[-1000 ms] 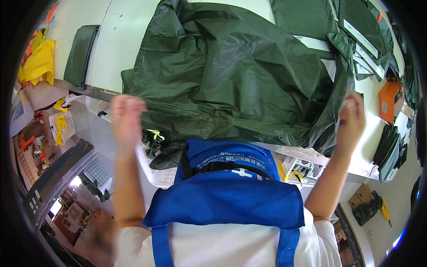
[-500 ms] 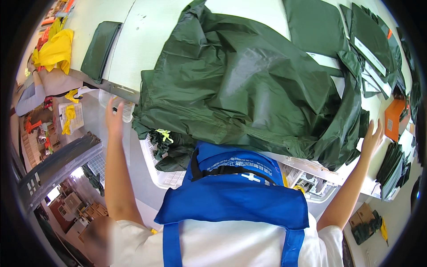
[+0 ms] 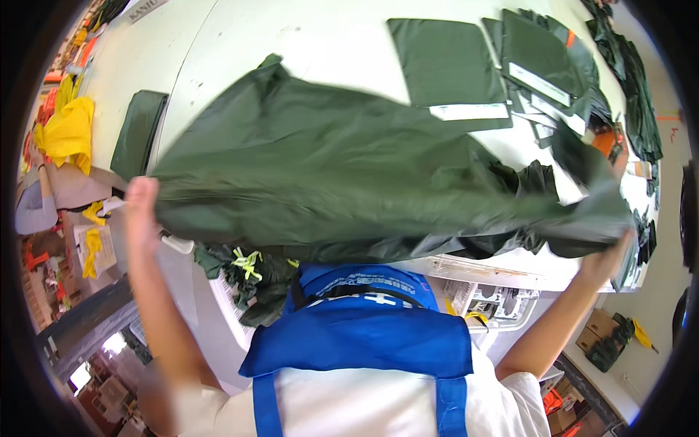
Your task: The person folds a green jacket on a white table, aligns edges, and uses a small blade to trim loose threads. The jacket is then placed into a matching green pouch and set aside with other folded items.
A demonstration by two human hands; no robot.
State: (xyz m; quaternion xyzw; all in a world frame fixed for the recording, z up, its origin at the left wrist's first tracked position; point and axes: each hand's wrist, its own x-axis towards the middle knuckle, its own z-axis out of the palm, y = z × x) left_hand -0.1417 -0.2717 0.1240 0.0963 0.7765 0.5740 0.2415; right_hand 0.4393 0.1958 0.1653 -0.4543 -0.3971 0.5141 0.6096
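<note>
Along the near edge of the desk [image 3: 320, 36], the left hand [image 3: 141, 207] and right hand [image 3: 606, 261] have their fingers [image 3: 147, 186] grasping opposite ends of the dark green fabric [image 3: 328, 153], spread across it. Folded green packets [image 3: 448, 65] lie farther right.

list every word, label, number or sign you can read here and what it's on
Wording isn't copied out here, only where it stands:
White sign, top left: dark capital letters.
Blue apron: white characters, small and partly hidden in a fold.
White strips on folded green packets: too small to read.
Wall, right: red mark, too small to make out.
</note>
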